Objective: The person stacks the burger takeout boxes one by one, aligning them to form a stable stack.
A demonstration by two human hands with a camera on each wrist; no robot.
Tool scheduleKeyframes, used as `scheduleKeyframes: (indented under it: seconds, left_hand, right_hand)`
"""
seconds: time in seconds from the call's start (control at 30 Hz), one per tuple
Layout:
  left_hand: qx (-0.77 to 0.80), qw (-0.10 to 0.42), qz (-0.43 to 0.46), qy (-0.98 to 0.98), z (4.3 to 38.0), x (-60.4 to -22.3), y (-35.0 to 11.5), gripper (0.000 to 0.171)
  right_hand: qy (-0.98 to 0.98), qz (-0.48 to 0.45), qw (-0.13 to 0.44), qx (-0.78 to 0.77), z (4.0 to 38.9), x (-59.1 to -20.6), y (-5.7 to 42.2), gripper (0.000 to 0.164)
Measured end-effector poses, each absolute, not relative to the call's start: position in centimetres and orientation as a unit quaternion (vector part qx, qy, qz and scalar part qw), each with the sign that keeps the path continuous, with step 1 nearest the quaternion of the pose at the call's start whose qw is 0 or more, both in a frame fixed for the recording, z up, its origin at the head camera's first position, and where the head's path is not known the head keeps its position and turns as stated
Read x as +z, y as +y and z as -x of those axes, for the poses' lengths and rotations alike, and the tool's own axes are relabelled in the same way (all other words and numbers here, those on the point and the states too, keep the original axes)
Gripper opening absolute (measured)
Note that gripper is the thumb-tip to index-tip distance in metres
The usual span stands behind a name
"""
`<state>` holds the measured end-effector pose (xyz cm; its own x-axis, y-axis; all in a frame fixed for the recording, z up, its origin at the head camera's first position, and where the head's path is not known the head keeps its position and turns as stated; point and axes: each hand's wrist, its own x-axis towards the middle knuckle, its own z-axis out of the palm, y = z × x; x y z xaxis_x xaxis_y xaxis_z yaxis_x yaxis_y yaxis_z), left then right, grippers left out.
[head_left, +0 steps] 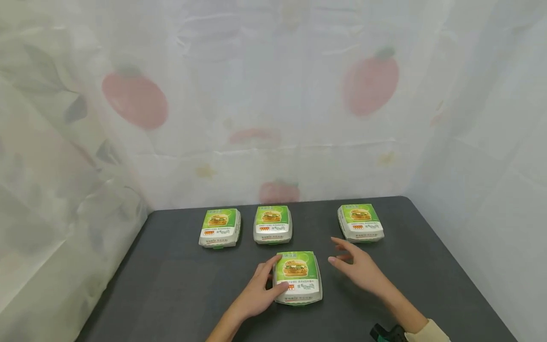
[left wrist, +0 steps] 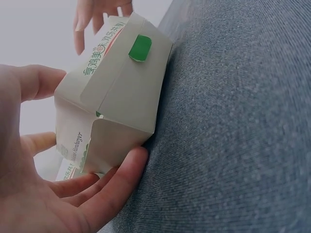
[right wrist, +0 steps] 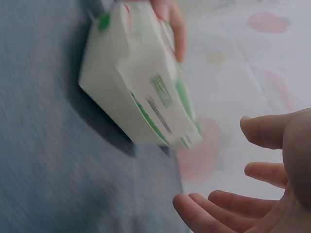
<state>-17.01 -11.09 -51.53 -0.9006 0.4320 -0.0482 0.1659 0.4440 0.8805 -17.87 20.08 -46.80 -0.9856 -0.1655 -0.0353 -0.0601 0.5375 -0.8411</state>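
A green-and-white burger box [head_left: 297, 281] with a burger picture on its lid lies on the dark table, nearest to me. My left hand [head_left: 259, 290] grips its left side, thumb on the lid and fingers along the side wall. The left wrist view shows those fingers [left wrist: 121, 187] low against the box [left wrist: 124, 92], which has a green tab on its front. To the right of this box, my right hand [head_left: 358, 267] hovers with nothing in it. Its fingers are spread and loosely bent, apart from the box [right wrist: 141, 87] in the right wrist view.
Three similar burger boxes stand along the back of the table [head_left: 171, 285]: one at left [head_left: 220, 228], one at middle [head_left: 272, 224], one at right [head_left: 361, 223]. A pale curtain with fruit prints [head_left: 256, 95] hangs behind and at the sides.
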Motion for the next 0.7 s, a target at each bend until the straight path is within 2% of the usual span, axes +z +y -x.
scheduleKeyframes:
  seconds: [0.2, 0.33, 0.7]
  left_hand:
    - [0.496, 0.128, -0.177, 0.84, 17.0, -51.6, -11.1, 0.07]
    - [0.497, 0.129, -0.176, 0.84, 17.0, -51.6, -11.1, 0.07]
    - [0.507, 0.141, -0.164, 0.834, 16.9, -51.4, -10.9, 0.07]
  right_hand:
    - [0.9, 0.074, -0.006, -0.43, 19.0, -45.1, 22.4, 0.071]
    - [0.907, 0.077, -0.046, -0.412, 19.8, -44.2, 23.7, 0.068]
    - [0.923, 0.058, -0.095, -0.369, 22.1, -42.4, 26.5, 0.07]
